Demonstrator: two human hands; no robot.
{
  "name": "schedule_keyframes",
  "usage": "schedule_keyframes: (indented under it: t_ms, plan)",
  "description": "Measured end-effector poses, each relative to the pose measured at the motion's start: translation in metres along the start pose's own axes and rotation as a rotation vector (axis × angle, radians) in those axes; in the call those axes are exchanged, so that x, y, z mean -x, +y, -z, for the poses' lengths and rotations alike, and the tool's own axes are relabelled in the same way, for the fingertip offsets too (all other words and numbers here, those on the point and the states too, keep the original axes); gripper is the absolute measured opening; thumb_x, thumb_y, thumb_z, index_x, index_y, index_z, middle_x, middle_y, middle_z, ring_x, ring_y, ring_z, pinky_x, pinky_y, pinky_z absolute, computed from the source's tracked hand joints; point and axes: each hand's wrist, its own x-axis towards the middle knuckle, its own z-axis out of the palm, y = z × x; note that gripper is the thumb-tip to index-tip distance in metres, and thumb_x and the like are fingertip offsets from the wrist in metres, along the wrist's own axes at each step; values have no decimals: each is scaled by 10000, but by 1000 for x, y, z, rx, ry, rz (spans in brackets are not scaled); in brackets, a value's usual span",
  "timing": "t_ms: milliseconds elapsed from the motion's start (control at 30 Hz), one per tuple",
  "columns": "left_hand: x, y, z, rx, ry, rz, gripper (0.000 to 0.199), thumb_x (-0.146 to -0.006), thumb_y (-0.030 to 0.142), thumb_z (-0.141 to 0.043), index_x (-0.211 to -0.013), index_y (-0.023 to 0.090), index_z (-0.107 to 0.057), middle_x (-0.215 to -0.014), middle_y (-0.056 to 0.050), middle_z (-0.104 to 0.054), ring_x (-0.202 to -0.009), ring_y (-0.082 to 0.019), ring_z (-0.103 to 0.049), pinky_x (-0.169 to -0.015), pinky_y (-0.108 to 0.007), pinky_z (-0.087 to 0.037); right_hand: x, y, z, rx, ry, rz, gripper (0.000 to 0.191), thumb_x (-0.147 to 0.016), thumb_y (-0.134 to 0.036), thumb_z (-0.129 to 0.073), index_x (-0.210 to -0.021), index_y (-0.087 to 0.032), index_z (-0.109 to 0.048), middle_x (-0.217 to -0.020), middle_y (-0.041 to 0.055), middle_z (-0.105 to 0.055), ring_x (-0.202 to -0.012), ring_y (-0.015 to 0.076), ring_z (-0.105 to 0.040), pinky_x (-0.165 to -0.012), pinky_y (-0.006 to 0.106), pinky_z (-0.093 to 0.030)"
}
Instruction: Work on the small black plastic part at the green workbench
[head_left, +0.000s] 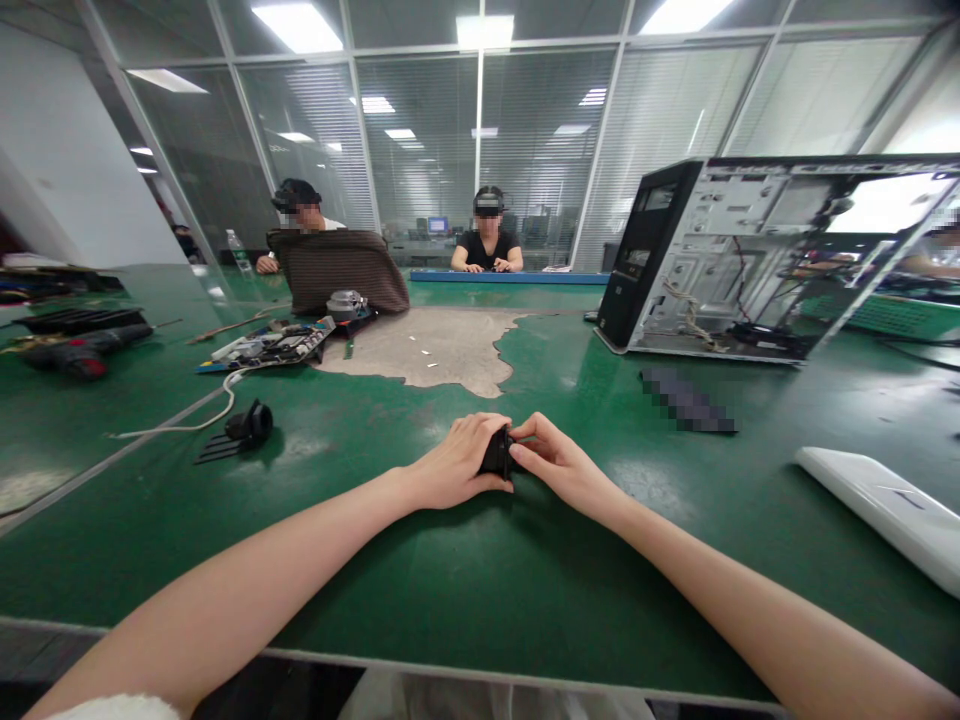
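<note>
Left hand [456,462] and right hand [559,465] pinch 1 black part [495,454]; the computer case [716,262] bears an illegible badge [618,291].

A part [495,456] sits between your left hand [452,464] and right hand [559,462] over the table [450,590], with a computer case [626,268] beyond to the right and a panel [874,497] nearer on that side. To your left, a fitting [251,425] lies before a circuit board [279,346], a power tool [94,348] farther left; two co-workers [489,248] sit across from you.
</note>
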Motion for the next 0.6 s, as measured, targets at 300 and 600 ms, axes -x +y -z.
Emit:
schedule_keyframes:
  t_ms: [300, 600]
  plan:
    - [0, 0, 0, 12, 4, 1, 668, -769, 468, -582, -1258, 176, -233, -1216, -139, -413, -1128, -268, -390, -934, -423, -329, -3, 5, 1, 27, 23, -71, 187, -783, -330, -544, -885, -197, -461, -898, 16, -534, -781, 145, -560, -727, 329, -467]
    - [0, 0, 0, 13, 1, 2, 660, -774, 460, -581, -1256, 183, -225, -1219, -139, -409, -1130, -269, -388, -932, -430, -328, 0, -2, 0, -1, 9, -13, 172, -795, -338, -548, -858, -206, -457, -839, -10, -526, -786, 140, -568, -723, 305, -468]
